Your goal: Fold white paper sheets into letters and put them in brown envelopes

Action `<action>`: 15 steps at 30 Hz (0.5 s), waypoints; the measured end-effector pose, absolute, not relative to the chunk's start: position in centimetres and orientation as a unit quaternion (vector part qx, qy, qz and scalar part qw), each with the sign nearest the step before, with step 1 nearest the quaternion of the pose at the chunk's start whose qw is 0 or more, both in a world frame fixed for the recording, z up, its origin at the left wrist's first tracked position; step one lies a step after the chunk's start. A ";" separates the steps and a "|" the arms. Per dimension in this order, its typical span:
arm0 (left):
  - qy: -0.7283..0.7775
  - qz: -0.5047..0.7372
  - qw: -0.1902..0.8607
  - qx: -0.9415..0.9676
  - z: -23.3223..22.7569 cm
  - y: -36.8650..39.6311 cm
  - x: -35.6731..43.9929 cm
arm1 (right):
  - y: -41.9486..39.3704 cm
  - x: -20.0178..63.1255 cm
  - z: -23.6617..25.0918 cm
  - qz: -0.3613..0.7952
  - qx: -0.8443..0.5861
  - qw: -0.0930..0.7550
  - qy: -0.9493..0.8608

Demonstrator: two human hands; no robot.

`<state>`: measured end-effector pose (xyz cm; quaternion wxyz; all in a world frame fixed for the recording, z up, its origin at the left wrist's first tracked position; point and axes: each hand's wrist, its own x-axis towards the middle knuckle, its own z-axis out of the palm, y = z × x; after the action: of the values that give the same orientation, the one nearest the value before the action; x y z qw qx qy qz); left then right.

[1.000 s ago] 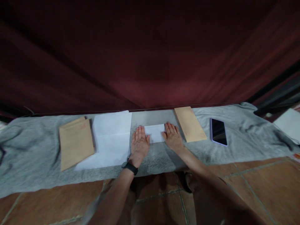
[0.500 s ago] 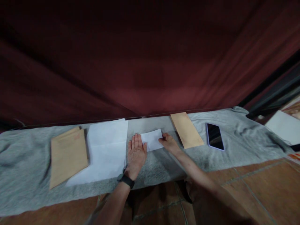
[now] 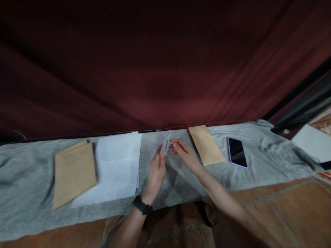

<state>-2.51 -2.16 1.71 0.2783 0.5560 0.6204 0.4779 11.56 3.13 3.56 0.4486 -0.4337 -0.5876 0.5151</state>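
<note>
A folded sheet of white paper (image 3: 166, 142) stands edge-on above the grey cloth, its layers slightly parted. My left hand (image 3: 157, 168), with a black watch on the wrist, pinches its lower end between thumb and fingers. Just right of the paper is my right hand (image 3: 182, 153), fingers loosely bent and apart with nothing seen between them; whether the fingertips touch the paper I cannot tell. A brown envelope (image 3: 207, 144) lies to the right of that hand. Left of my left hand, large white sheets (image 3: 119, 168) with a crease lie flat.
Several brown envelopes (image 3: 74, 172) are stacked at the left, partly over the white sheets. A phone with a purple edge (image 3: 237, 152) rests on the grey cloth (image 3: 271, 158) at the right. Behind hangs a dark red curtain (image 3: 165, 86). A white flat object (image 3: 314, 143) is at far right.
The folded paper has gone from lying flat to standing on edge, lifted in my left hand. My left hand has changed from flat to pinching; my right hand has let go of the paper's right end.
</note>
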 end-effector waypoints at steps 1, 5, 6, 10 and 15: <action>0.602 0.527 0.339 0.494 1.9 -1.9 -2.5 | 3.3 11.6 3.2 0.501 -0.459 0.464 -0.569; 0.505 0.631 0.492 0.324 1.9 -1.4 -2.1 | 3.8 12.3 1.0 0.510 -0.554 0.459 -0.471; 0.493 0.633 0.514 0.303 1.7 -1.4 -2.0 | 3.7 12.5 0.5 0.550 -0.544 0.442 -0.454; 0.492 0.625 0.558 0.237 1.1 -1.7 -2.3 | 3.4 13.4 -0.7 0.638 -0.497 0.422 -0.409; 0.583 0.588 0.476 0.297 0.3 -1.3 -5.4 | 4.1 14.9 -1.0 0.606 -0.505 0.388 -0.477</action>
<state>-5.43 -1.28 0.31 0.4763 0.2973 0.5828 0.5875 14.95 4.14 -1.04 0.3881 -0.5051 -0.4769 0.6057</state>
